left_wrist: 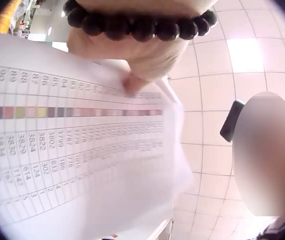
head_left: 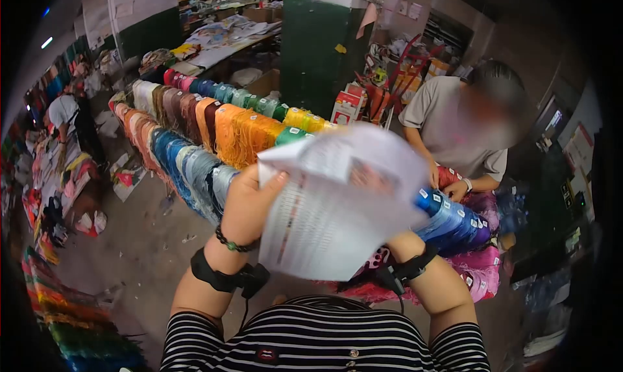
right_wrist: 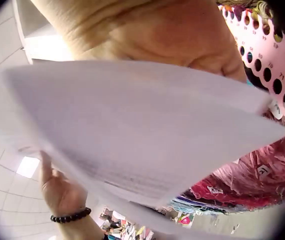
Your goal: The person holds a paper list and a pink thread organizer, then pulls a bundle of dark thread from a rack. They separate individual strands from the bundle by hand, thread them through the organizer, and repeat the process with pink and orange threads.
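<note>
The person in the striped top holds a printed sheet (head_left: 337, 203) up in front of the chest, in the air over the near end of a long row of thread skeins (head_left: 195, 132). The sheet is a chart: columns of numbers with a strip of small colour patches across it, plain in the left wrist view. It is blurred in the head view.

The left hand (head_left: 250, 200) grips the sheet's left edge, its fingers (left_wrist: 132, 82) curled round the paper with one tip pressed on the printed side. A dark beaded bracelet (head_left: 233, 244) sits on that wrist.

The right hand (right_wrist: 152, 35) is behind the sheet's right side. Only the heel of it shows above the paper, so I cannot tell how its fingers lie or whether they hold the sheet.

Just beyond the sheet's right edge lie blue skeins with small white labels (head_left: 454, 219), and pink ones (head_left: 480, 274) nearer the floor. A pink card punched with numbered holes (right_wrist: 267, 65) shows beside the right hand. Across the skeins a second person in a grey T-shirt (head_left: 448, 125) bends over them, hands down among the thread.
</note>
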